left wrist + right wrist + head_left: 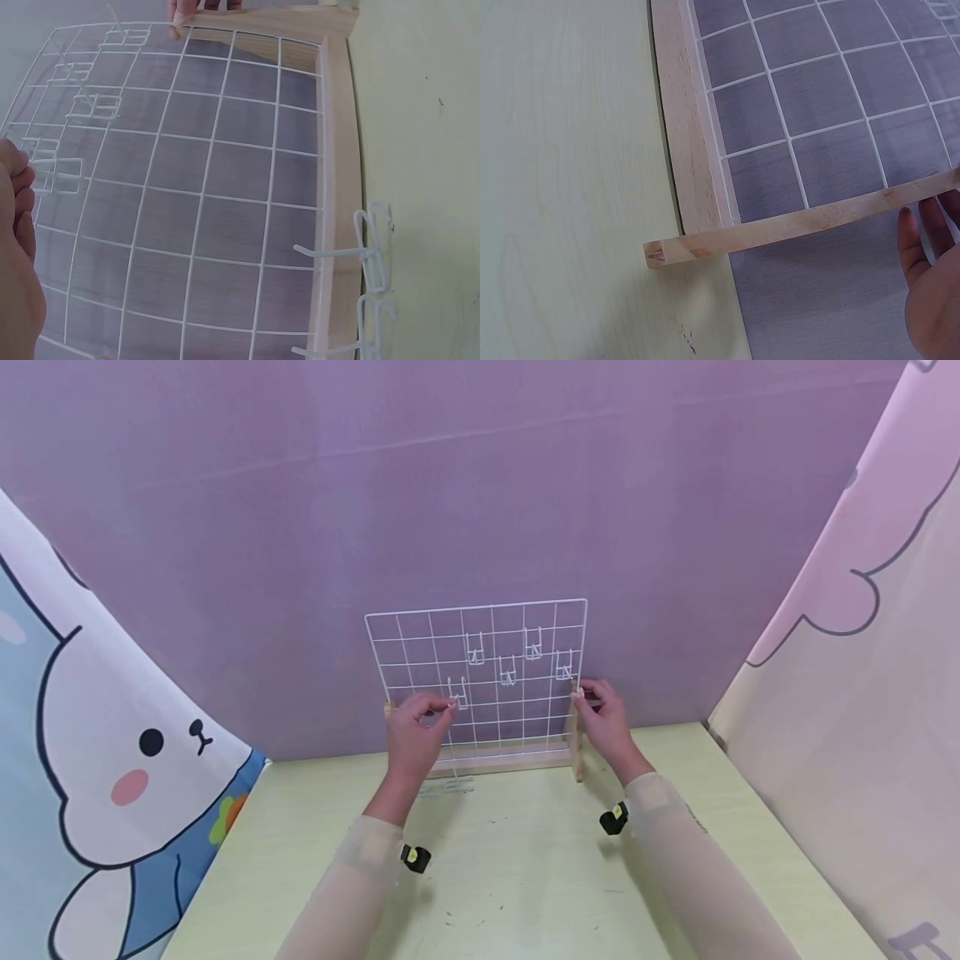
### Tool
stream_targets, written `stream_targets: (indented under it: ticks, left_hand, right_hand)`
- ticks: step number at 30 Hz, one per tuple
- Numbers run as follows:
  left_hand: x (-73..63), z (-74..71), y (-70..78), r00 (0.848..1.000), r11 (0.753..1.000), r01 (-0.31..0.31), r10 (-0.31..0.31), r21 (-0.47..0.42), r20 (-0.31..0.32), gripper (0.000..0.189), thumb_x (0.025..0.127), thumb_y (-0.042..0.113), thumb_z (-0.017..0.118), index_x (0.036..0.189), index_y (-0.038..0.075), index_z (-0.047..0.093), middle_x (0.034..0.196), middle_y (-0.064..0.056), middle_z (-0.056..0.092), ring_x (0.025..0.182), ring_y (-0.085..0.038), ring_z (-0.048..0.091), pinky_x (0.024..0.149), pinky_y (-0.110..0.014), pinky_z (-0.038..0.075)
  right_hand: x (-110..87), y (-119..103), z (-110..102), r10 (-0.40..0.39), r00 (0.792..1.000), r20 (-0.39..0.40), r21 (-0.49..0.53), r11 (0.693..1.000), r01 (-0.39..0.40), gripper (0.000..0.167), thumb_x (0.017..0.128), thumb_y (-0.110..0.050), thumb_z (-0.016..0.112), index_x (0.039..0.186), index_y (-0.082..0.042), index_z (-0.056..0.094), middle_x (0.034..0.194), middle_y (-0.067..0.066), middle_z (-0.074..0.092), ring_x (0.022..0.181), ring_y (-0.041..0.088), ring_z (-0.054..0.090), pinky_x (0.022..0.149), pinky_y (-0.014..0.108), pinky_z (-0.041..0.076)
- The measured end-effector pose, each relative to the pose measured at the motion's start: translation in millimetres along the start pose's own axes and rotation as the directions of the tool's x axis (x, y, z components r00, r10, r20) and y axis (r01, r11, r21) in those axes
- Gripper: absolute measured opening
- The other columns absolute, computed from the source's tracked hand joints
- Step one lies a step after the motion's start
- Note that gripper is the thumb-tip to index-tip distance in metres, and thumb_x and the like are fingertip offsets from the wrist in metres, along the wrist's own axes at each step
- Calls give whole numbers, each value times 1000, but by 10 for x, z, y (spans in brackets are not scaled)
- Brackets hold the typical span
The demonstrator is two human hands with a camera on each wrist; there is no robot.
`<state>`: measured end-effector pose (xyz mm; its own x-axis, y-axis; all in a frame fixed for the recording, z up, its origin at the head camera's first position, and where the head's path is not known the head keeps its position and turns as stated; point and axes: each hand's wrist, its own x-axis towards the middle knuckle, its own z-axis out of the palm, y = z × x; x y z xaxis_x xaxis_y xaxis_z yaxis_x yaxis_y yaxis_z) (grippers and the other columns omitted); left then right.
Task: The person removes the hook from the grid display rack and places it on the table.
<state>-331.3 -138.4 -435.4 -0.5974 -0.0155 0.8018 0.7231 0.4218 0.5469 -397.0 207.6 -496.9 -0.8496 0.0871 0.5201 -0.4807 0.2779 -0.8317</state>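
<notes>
Left grip (pixel 417 735): pinching white hook (pixel 462 700) on grid (pixel 497 722) | Right grip (pixel 607 724): holding wooden post (pixel 576 748) | yellow wrist mark (pixel 412 855): unreadable

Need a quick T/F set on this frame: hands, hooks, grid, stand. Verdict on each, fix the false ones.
1. The left hand pinches a hook at the wire grid. True.
2. The right hand holds a hook. False: its fingers grip the right upright of the wooden stand.
3. In the head view, four other hooks hang to the right of the pinched one. True.
4. The wire grid lies flat on the table. False: it stands up in the wooden stand.
5. Two loose hooks lie on the table in front of the wooden stand's base. True.
</notes>
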Motion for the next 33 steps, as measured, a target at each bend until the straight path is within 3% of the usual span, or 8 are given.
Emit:
stream_targets:
  ticks: [8,20,33]
  left_hand:
    - [-67,25,-41,999,1000,-30,30,4,16,9,90,-1,88,94,5,82,95,-9,81,87,-24,73,82,-23,60]
    - [-143,55,-51,996,1000,8,-6,-22,85,8,92,-1,86,97,5,82,96,-14,80,88,-24,73,81,-25,60]
    - [-197,79,-81,987,998,67,-69,20,144,10,94,1,86,100,8,83,96,-4,80,89,-19,72,81,-26,61]
  right_hand:
    - [1,-1,22,-7,1000,-8,-8,1000,7,26,109,2,64,132,14,67,122,29,61,108,36,60,79,14,50]
    - [-8,-6,-14,-5,1000,4,-11,1000,5,25,109,-8,69,131,3,72,121,15,65,109,25,63,83,17,54]
    - [-9,-15,-20,-11,1000,15,-16,1000,11,26,110,-10,69,132,4,71,124,17,65,109,27,62,84,17,54]
